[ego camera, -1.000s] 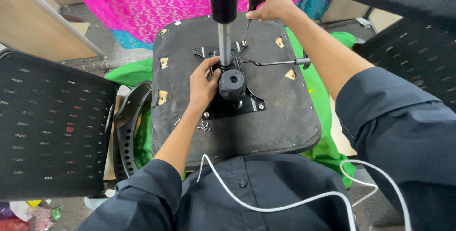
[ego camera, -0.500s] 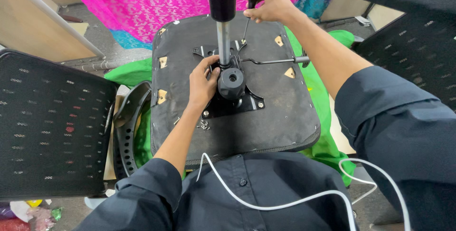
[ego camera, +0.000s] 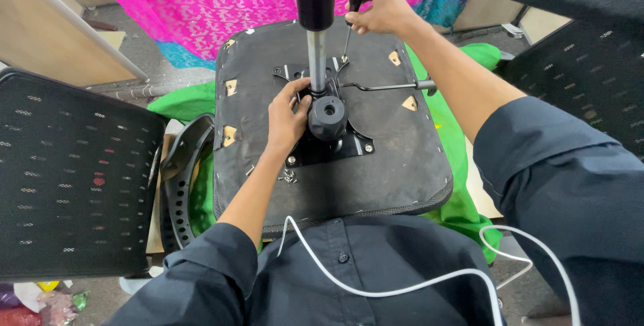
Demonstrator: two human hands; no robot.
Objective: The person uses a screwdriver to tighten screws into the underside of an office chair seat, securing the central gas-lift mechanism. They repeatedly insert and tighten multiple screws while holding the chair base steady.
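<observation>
**Screwdriver at the chair plate**

The screwdriver (ego camera: 354, 1) stood nearly upright over the far end of the black metal mechanism plate (ego camera: 335, 135), its thin shaft running down to a screw near the plate's upper edge. The right hand (ego camera: 379, 11) was closed round the dark handle, the arm reaching in from the right in a dark blue sleeve. The plate was fixed to the underside of an upturned seat cushion (ego camera: 389, 165), black-lined and stapled round its rim, which lay directly in front of the person. From the plate's middle rose a gas-lift column (ego camera: 315, 31), bright steel below and black above, with a round black knob (ego camera: 328, 117) just beside its foot. The left hand (ego camera: 287, 121) rested on the plate, fingers curled against the base of the column and touching the knob; it gripped nothing loose that I could see. A thin lever (ego camera: 392, 86) ran out to the right from the plate. A few loose screws (ego camera: 288, 176) lay on the cushion near the left wrist. Green cloth (ego camera: 463, 165) showed beneath the seat, pink patterned fabric (ego camera: 221, 4) lay beyond it, and a mesh chair back (ego camera: 67, 178) stood to the left. A white cable (ego camera: 376, 286) trailed across the person's shirt.
</observation>
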